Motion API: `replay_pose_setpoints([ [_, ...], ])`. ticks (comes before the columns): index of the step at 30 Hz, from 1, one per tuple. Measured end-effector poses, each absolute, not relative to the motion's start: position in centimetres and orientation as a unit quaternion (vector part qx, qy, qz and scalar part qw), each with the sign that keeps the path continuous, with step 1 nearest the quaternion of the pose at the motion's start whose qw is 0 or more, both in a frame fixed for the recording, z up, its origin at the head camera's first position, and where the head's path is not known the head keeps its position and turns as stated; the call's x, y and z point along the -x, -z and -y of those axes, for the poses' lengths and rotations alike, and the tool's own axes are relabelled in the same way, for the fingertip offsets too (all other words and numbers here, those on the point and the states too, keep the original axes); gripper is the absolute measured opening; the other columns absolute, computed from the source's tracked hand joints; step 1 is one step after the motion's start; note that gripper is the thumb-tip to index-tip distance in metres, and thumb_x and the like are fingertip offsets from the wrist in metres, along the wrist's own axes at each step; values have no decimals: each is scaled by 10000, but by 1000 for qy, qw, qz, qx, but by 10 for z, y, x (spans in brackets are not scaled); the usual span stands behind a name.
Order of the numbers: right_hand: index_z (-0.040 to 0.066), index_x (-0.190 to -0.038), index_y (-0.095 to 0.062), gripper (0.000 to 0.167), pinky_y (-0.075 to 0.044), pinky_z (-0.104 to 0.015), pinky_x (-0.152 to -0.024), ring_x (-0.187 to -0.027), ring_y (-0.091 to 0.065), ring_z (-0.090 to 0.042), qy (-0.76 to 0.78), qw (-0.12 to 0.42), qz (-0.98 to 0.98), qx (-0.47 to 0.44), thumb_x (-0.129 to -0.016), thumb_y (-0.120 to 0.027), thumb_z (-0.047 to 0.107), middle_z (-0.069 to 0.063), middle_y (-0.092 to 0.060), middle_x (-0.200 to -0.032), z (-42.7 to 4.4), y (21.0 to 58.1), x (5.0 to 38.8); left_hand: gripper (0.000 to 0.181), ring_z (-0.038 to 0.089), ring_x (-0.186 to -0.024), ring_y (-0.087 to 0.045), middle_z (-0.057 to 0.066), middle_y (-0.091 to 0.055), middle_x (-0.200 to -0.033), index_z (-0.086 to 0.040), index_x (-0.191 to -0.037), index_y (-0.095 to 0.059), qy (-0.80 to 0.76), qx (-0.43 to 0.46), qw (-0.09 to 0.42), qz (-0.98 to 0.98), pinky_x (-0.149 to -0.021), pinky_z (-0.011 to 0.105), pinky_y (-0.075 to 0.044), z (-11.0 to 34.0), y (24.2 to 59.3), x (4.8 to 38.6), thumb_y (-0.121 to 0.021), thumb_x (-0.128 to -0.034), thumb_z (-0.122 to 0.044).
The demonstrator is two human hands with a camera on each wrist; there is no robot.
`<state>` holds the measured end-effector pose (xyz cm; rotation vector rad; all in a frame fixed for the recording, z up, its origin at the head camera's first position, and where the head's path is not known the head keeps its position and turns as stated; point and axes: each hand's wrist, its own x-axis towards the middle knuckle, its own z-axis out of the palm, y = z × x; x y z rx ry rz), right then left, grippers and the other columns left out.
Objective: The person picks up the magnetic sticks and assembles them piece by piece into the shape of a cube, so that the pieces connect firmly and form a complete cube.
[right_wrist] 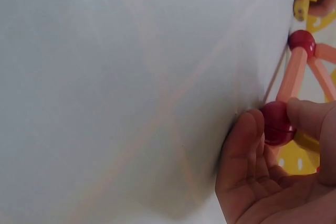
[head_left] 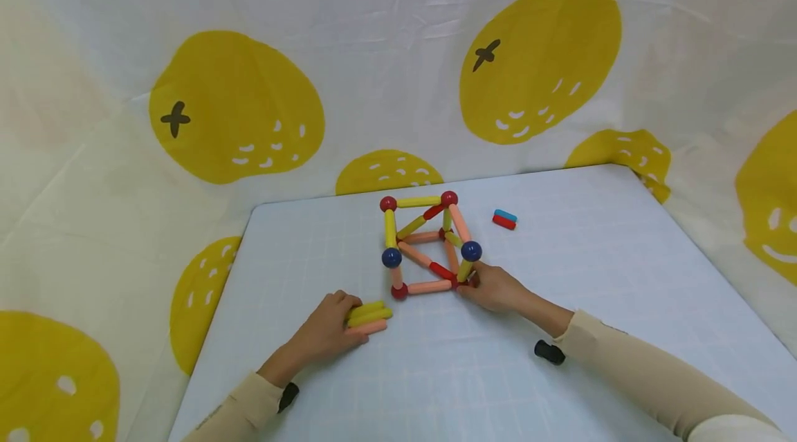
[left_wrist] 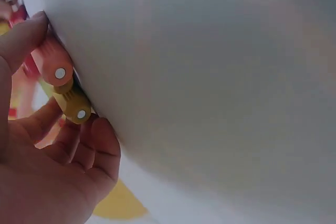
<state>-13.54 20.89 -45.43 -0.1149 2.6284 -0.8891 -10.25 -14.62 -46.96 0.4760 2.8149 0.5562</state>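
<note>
A cube-like frame of magnetic rods and balls stands on the table, with red balls, two blue balls (head_left: 471,251), and yellow, pink and red rods. My right hand (head_left: 495,288) is at its near right bottom corner. In the right wrist view, thumb and fingers pinch the red ball (right_wrist: 278,123) there, from which a pink rod (right_wrist: 292,74) runs to another red ball (right_wrist: 302,43). Left of the frame, my left hand (head_left: 326,328) holds a side-by-side bunch of yellow rods (head_left: 372,317) and a pink rod (head_left: 376,326). Their magnet ends show in the left wrist view.
Beyond the frame to the right lie a short blue rod (head_left: 506,214) and a short red rod (head_left: 504,222), side by side. The table (head_left: 598,241) has a pale checked cover. A white curtain (head_left: 386,68) with yellow fruit prints hangs behind and beside it.
</note>
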Motion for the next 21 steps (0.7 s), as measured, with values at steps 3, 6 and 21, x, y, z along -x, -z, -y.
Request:
replay_pose_setpoints([
  [3, 80, -1216, -587, 390, -435, -288, -625, -741, -553, -200, 313, 180, -932, 42, -947, -719, 330, -64, -603, -864, -208, 456, 135, 599, 138, -958, -476, 25, -583, -1168, -141, -1291, -618, -183, -190, 137, -955, -851, 338, -504, 126, 470, 85, -819, -836, -474],
  [6, 80, -1225, -585, 394, -440, -290, -627, -742, -554, -202, 313, 180, -931, 45, -949, -716, 328, -63, -609, -871, -208, 457, 135, 606, 114, -963, -469, -4, -577, -1162, -161, -1296, -621, -175, -214, 153, -949, -848, 309, -508, 102, 473, 74, -801, -839, -515],
  [21, 116, -1202, -587, 361, -442, -290, -631, -730, -557, -196, 330, 165, -929, 38, -940, -727, 319, -53, -618, -870, -209, 461, 134, 648, 94, -988, -466, -23, -556, -1150, -176, -1319, -599, -166, -273, 172, -932, -854, 247, -507, 36, 470, 72, -815, -822, -532],
])
